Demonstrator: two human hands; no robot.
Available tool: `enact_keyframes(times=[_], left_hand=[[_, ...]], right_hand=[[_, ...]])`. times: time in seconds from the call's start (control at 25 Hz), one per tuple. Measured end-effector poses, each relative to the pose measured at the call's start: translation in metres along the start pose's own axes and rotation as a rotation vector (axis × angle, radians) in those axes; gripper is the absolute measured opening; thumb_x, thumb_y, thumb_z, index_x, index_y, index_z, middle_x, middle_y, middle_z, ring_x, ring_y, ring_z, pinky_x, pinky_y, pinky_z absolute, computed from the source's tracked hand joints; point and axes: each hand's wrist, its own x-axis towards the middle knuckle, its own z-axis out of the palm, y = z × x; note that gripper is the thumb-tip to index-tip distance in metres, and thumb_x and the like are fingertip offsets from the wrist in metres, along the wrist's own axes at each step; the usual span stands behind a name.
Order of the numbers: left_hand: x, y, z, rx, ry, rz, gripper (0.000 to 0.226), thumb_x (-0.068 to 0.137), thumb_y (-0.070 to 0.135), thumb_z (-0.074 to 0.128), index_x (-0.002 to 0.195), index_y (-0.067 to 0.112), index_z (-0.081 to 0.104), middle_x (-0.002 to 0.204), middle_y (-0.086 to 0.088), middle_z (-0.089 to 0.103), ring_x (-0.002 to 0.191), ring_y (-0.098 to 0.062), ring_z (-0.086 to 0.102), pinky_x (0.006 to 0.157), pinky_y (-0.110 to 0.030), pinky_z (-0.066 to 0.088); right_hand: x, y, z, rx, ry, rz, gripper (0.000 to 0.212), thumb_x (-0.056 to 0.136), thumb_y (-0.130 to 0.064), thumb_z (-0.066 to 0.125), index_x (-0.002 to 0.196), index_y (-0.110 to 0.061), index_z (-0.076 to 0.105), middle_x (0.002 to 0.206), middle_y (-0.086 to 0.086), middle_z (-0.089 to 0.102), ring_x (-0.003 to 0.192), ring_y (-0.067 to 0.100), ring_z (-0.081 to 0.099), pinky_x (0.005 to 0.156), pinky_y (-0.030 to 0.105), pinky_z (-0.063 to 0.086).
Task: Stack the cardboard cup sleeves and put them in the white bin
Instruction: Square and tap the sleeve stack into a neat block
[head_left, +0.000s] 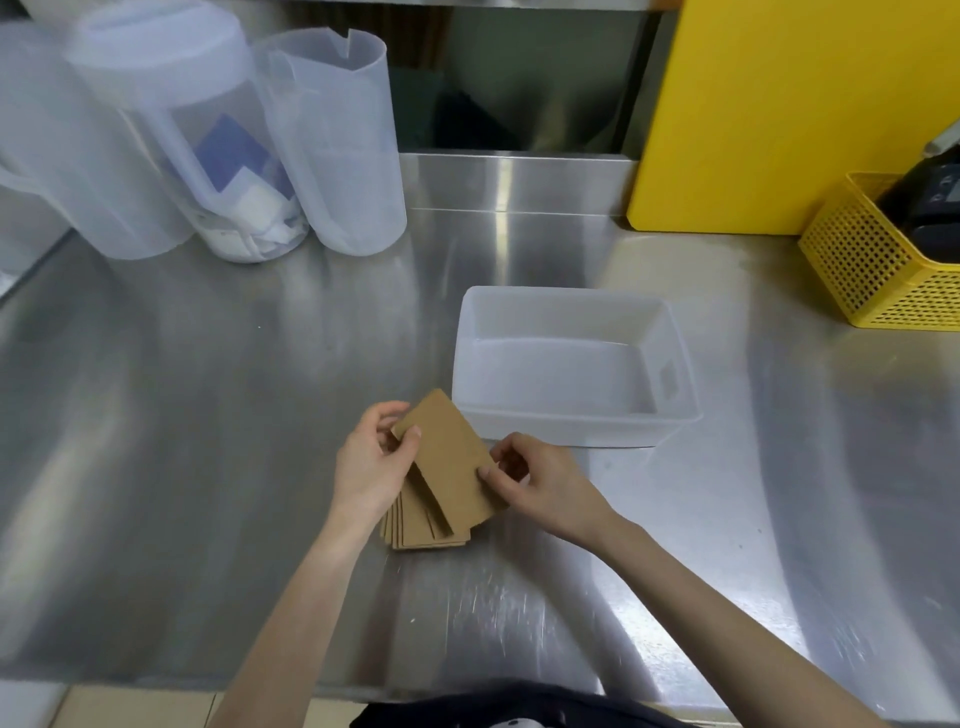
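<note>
Several flat brown cardboard cup sleeves (447, 462) are fanned in an uneven pile at the middle of the steel counter. My left hand (369, 462) pinches the top sleeve's upper left corner. My right hand (535, 480) pinches the same sleeve's right edge. The lower sleeves (426, 532) stick out below, resting on the counter. The white bin (566, 431) stands just behind and to the right of the sleeves, with nothing visible inside it.
Three translucent plastic pitchers (332, 145) stand at the back left of the steel counter (208, 415). A yellow board (779, 104) leans at the back right, and a yellow perforated basket (878, 260) holding dark items sits at the far right.
</note>
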Motion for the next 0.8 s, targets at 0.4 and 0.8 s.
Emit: enact_keyframes(times=[0.4, 0.8], left_hand=[[0.004, -0.019, 0.008, 0.210, 0.073, 0.063, 0.033, 0.084, 0.017, 0.055, 0.117, 0.014, 0.053, 0.118, -0.005, 0.059, 0.107, -0.018, 0.046, 0.090, -0.027, 0.034], [-0.002, -0.022, -0.003, 0.046, -0.074, -0.208, 0.070, 0.081, 0.038, 0.057, 0.137, 0.016, 0.023, 0.142, -0.008, 0.036, 0.127, -0.020, 0.039, 0.107, -0.039, 0.033]], right_hand=[[0.012, 0.005, 0.021, -0.054, -0.071, 0.098, 0.024, 0.085, -0.033, 0.054, 0.089, -0.009, 0.057, 0.077, 0.000, 0.056, 0.071, 0.016, 0.051, 0.065, 0.025, 0.038], [0.014, 0.005, 0.031, -0.049, -0.098, 0.125, 0.019, 0.084, -0.038, 0.052, 0.083, -0.019, 0.050, 0.074, -0.003, 0.055, 0.070, 0.016, 0.051, 0.062, 0.025, 0.036]])
